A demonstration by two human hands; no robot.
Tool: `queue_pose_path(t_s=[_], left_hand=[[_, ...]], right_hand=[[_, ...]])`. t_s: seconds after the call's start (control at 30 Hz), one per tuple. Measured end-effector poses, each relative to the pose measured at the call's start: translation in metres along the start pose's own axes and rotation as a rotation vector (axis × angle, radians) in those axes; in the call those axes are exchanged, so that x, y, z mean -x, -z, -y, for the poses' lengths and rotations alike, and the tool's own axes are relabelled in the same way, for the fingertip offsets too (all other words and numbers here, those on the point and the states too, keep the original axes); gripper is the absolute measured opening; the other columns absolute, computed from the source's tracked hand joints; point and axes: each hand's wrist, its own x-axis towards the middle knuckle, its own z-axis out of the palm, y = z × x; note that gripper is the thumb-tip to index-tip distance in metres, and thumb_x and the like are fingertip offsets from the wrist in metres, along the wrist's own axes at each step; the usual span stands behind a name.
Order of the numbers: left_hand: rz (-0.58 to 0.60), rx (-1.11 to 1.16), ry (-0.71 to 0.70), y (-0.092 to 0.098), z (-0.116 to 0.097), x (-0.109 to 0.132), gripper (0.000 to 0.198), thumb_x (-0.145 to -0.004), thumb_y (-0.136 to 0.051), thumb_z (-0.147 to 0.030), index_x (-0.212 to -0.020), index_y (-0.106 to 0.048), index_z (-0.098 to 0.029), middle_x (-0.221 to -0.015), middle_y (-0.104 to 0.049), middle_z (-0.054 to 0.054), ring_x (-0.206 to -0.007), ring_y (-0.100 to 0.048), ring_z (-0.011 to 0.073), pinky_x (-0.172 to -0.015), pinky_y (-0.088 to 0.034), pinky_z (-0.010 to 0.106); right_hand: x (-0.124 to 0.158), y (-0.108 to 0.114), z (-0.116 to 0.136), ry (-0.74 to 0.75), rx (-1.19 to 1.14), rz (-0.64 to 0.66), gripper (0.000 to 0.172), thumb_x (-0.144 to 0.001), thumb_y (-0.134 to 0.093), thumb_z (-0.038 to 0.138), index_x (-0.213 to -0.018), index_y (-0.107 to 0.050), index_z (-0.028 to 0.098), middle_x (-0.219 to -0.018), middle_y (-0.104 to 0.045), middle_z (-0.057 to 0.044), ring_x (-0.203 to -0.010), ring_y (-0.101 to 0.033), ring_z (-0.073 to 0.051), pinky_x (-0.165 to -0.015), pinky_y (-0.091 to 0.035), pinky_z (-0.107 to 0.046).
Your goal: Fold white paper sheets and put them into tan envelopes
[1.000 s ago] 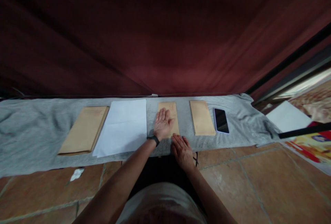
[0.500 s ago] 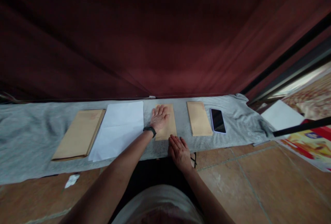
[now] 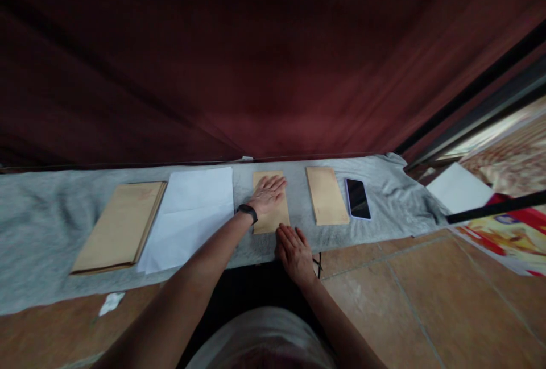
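Note:
My left hand, with a black band at the wrist, lies flat with fingers stretched on a brown paper envelope in the middle of the grey cloth. It covers much of the envelope's upper part. By the envelope's lower right corner rests my right hand, its fingers extended and its fingertips at the paper's edge. White paper sheets lie to the left of the envelope. Off to the right lies another group of brown envelopes, apart from both hands.
A stack of larger brown envelopes lies at the far left. On the right is a phone with a dark screen. A dark red curtain hangs behind the cloth. A black bar crosses at the right, near a colourful printed box.
My left hand has slid slightly right across the envelope, its fingers now pointing more to the right. My right hand has stayed at the lower corner. The camera view has shifted slightly.

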Motion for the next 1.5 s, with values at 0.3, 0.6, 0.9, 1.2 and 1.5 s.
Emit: queue_pose_path(t_s=[0.3, 0.6, 0.9, 1.2, 1.5], left_hand=[[0.058, 0.011, -0.092, 0.003, -0.019, 0.017, 0.058, -0.103, -0.022, -0.035, -0.155, -0.034, -0.013, -0.165, -0.028, 0.006, -0.153, -0.020, 0.0164, -0.125, -0.010, 0.034], [0.079, 0.043, -0.068, -0.001, -0.049, 0.053, 0.057, -0.104, -0.023, -0.037, -0.154, -0.035, -0.014, -0.164, -0.029, 0.008, -0.153, -0.022, 0.0162, -0.125, -0.014, 0.034], [-0.069, -0.004, -0.042, -0.011, -0.082, 0.095, 0.058, -0.106, -0.025, -0.042, -0.152, -0.037, -0.008, -0.161, -0.034, 0.013, -0.152, -0.026, 0.0207, -0.125, -0.016, 0.039], [-0.154, 0.015, -0.034, -0.014, -0.079, 0.130, 0.070, -0.104, -0.030, -0.055, -0.155, -0.030, -0.007, -0.164, -0.027, 0.016, -0.154, -0.017, 0.0252, -0.126, -0.017, 0.043], [-0.168, 0.051, -0.097, -0.013, -0.080, 0.153, 0.081, -0.099, -0.038, -0.063, -0.154, -0.028, -0.005, -0.164, -0.026, 0.020, -0.154, -0.016, 0.0290, -0.126, -0.018, 0.045]], right_hand=[[0.000, 0.000, 0.000, -0.014, -0.012, 0.020, 0.048, -0.100, -0.043, 0.018, -0.147, -0.050, 0.021, -0.147, -0.057, -0.006, -0.135, -0.053, -0.020, -0.120, -0.034, -0.043], [0.002, -0.003, -0.002, -0.005, -0.031, -0.010, 0.045, -0.098, -0.044, 0.016, -0.141, -0.055, 0.019, -0.140, -0.063, -0.009, -0.134, -0.054, -0.022, -0.120, -0.034, -0.045], [0.005, -0.004, -0.004, 0.007, -0.025, 0.014, 0.035, -0.099, -0.045, 0.018, -0.128, -0.064, 0.016, -0.127, -0.070, -0.010, -0.128, -0.058, -0.023, -0.119, -0.034, -0.045], [0.010, -0.006, -0.009, 0.049, 0.032, 0.043, 0.048, -0.103, -0.040, 0.020, -0.150, -0.043, 0.017, -0.149, -0.054, -0.011, -0.141, -0.046, -0.024, -0.119, -0.032, -0.048], [0.009, 0.001, -0.016, 0.099, 0.019, 0.131, 0.053, -0.104, -0.034, 0.022, -0.157, -0.032, 0.019, -0.155, -0.047, -0.009, -0.145, -0.041, -0.023, -0.121, -0.029, -0.047]])
